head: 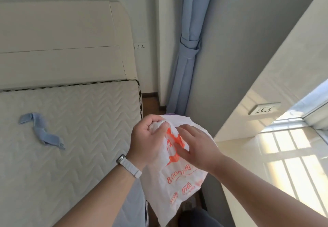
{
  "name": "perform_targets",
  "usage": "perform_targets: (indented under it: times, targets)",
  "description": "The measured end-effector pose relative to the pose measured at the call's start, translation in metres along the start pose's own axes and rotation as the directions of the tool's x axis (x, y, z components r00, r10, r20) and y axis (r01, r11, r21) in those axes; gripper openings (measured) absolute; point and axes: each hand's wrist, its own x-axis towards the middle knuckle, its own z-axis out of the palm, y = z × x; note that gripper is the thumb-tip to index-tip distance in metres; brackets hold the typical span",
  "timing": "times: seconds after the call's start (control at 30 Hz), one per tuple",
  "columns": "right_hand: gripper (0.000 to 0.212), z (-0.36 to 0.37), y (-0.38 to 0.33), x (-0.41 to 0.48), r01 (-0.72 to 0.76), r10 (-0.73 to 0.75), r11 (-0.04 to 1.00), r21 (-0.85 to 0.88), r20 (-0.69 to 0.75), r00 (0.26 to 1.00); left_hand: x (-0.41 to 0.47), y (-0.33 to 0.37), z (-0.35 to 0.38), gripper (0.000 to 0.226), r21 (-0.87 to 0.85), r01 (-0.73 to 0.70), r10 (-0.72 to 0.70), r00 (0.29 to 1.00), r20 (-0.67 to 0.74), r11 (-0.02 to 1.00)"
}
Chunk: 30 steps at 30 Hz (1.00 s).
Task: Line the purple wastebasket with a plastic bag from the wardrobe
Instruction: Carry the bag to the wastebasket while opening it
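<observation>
Only a thin purple sliver of the wastebasket (170, 114) is seen, above the top edge of the plastic bag (177, 178); the rest is hidden behind the bag and hands, so its shape and position on the floor cannot be made out. The bag is held in the air in the narrow gap between the bed (71, 120) and the window ledge (248, 155). It is white, thin and crumpled, printed with orange characters and digits that are only partly legible; its lower end hangs loose and is cut off near the bottom edge. The top of the bag is bunched in the closed left hand (147, 141), a white watch strap (129, 166) being worn on that wrist. The right hand (197, 146) is laid against the bag with fingers pinching its printed front. A folded blue cloth strip (40, 130) lies on the mattress, well apart.
</observation>
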Motion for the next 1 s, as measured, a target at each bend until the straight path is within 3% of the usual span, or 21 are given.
perform_targets:
  times: [0.43, 0.57, 1.0]
  targets:
    - [0.031, 0.028, 0.118, 0.102, 0.029, -0.028, 0.994, 0.109, -0.010, 1.000, 0.136, -0.023, 0.053, 0.011, 0.070, 0.102, -0.103, 0.995, 0.013, 0.992]
    - [0.030, 0.043, 0.155, 0.129, 0.019, -0.015, 0.990, 0.137, -0.032, 0.999, 0.175, -0.033, 0.075, 0.013, 0.095, 0.101, -0.097, 0.994, -0.044, 0.990]
    - [0.032, 0.071, 0.231, 0.193, -0.113, 0.110, 0.973, 0.202, 0.026, 0.994, 0.260, -0.071, 0.117, 0.019, 0.122, 0.187, -0.186, 0.982, -0.017, 0.975]
